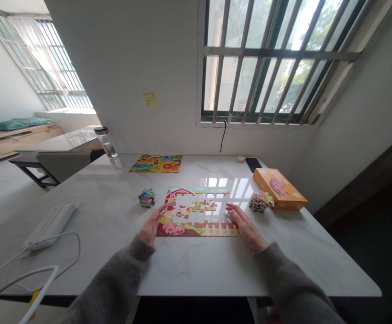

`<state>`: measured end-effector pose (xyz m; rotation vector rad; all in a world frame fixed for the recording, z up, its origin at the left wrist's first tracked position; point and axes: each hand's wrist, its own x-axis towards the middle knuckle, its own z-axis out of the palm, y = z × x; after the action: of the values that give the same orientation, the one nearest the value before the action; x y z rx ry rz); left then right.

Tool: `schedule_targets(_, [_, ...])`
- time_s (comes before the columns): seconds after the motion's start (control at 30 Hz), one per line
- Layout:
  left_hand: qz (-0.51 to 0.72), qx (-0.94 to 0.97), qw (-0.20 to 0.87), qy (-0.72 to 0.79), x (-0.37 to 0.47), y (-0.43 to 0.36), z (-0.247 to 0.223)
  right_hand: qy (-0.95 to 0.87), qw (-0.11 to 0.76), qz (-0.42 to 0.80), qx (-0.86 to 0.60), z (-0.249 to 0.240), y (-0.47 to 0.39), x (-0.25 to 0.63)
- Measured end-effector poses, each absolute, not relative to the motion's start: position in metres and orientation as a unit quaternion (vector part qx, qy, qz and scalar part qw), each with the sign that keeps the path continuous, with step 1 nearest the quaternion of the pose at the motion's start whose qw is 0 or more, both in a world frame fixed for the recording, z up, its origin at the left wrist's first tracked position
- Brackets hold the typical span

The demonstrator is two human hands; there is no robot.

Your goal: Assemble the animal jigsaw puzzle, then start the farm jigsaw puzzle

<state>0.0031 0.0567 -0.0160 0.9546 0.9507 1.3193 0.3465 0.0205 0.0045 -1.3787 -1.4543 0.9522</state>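
A partly joined jigsaw puzzle (182, 230) lies flat on the white table, showing a red barn, a pink animal and a fence along its edges. Inside this frame sit several loose puzzle pieces (198, 207). At the puzzle's left edge rests my left hand (152, 223), fingers stretched out and nothing seen in it. My right hand (245, 227) is over the right end of the lower border, its fingers apart and holding nothing. One stack of puzzle pieces (146, 198) stands beyond my left hand; another stack (260, 202) is beyond my right.
An orange box (280, 189) lies at the right, with a black phone (253, 164) behind it. A finished-looking animal picture (156, 164) lies at the back, near a clear bottle (106, 143). A white power strip (49, 228) with cables occupies the left side.
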Motion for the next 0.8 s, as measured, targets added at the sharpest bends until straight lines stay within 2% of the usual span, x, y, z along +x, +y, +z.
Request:
schedule_targets(0.07, [0.561, 0.455, 0.538, 0.433, -0.001, 0.059, -0.019, -0.598, 0.442, 0.37, -0.557, 0.003, 0.022, 0.349])
schedule_targets(0.23, [0.484, 0.643, 0.328, 0.494, -0.008, 0.059, -0.02, -0.635, 0.423, 0.325, -0.559, 0.0, 0.028, 0.352])
schedule_targets(0.43, [0.316, 0.834, 0.145, 0.429, 0.011, 0.073, -0.009, -0.656, 0.422, 0.292, -0.553, -0.005, 0.032, 0.352])
schedule_targets(0.63, [0.148, 0.898, 0.058, 0.409, 0.021, 0.112, -0.006, -0.664, 0.419, 0.281, -0.552, -0.007, 0.032, 0.353])
schedule_targets(0.8, [0.115, 0.905, 0.047, 0.408, 0.024, 0.129, -0.009, -0.663, 0.421, 0.287, -0.548, -0.008, 0.031, 0.354])
